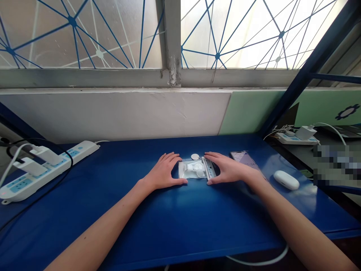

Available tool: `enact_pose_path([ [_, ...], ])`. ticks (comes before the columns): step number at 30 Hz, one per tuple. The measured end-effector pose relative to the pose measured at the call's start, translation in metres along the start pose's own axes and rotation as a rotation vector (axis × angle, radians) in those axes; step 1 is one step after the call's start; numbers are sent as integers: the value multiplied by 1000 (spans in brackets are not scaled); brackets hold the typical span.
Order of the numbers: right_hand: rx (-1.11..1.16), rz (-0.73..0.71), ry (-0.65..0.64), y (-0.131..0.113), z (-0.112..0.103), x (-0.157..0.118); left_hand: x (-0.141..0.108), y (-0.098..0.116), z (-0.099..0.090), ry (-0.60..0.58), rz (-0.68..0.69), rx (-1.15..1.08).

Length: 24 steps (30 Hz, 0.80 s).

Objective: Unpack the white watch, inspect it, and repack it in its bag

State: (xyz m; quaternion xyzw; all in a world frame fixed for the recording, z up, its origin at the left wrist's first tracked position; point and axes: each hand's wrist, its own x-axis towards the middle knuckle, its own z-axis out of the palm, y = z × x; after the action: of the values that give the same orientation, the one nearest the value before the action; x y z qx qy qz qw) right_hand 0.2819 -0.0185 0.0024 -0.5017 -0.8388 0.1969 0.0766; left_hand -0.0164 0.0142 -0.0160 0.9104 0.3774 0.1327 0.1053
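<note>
A clear plastic packet (184, 171) with a white item inside lies flat on the blue table, between my two hands. My left hand (165, 172) rests at the packet's left end, thumb and fingers spread apart in a curve. At the other end, my right hand (227, 168) is spread the same way around a printed strip (209, 168) on the packet. Both hands are open and close against the ends; whether the fingertips press on the plastic I cannot tell. Just behind the packet sits a small white disc (194, 156).
A phone (244, 158) lies beyond my right wrist, partly covered by it, with a white oval case (286, 180) to its right. On the left, a white power strip (81, 149) holds plugs, and a black cable (42, 195) crosses the table. Blue frame bars (299, 81) slant at both sides.
</note>
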Motion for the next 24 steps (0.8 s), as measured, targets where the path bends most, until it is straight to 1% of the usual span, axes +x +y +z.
enact_pose_path([
  [10,-49,-26,6,0,1,1,0,-2,1,12,10,-1],
  [16,-22,-60,55,2,4,1,0,-2,2,16,12,-1],
  [24,-52,-31,14,-1,2,1,0,-2,1,22,16,-12],
])
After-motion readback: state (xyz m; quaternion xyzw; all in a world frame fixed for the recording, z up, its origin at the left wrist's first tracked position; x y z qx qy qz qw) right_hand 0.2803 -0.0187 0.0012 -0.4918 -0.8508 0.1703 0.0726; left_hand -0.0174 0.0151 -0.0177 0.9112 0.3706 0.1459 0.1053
